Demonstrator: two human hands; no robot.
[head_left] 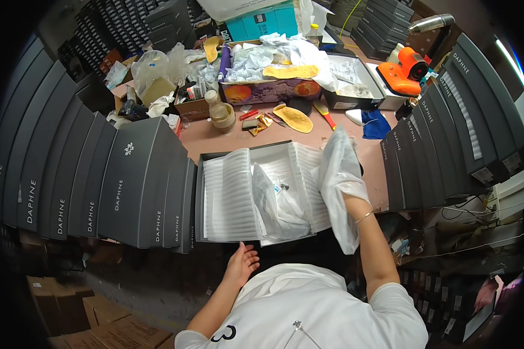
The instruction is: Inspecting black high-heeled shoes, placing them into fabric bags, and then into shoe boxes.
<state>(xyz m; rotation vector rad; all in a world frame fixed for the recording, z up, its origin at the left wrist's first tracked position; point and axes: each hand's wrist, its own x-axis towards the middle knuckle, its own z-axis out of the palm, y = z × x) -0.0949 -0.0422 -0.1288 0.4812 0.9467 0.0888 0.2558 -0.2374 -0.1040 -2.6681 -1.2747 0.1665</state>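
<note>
An open shoe box (201,192) lies in front of me, lined with ribbed white foam sheets (227,195). A translucent bag (282,212) with an item in it rests in the box, with a small dark and silvery piece (283,187) showing at its edge. Over the box's right side, a second translucent white bag (339,186) is held up. My right hand (354,202) reaches into or behind this bag, which hides its fingers. Just below the box's front left edge is my left hand (242,266), fingers loosely bent and apart, holding nothing.
Dark grey shoe boxes stand in rows at left (137,186) and right (431,151). Across the back are a purple carton (256,93) of crumpled wrapping, yellow insoles (294,118), a glass jar (221,116), a red-handled brush (326,116), a blue cloth (376,124) and an orange device (399,77).
</note>
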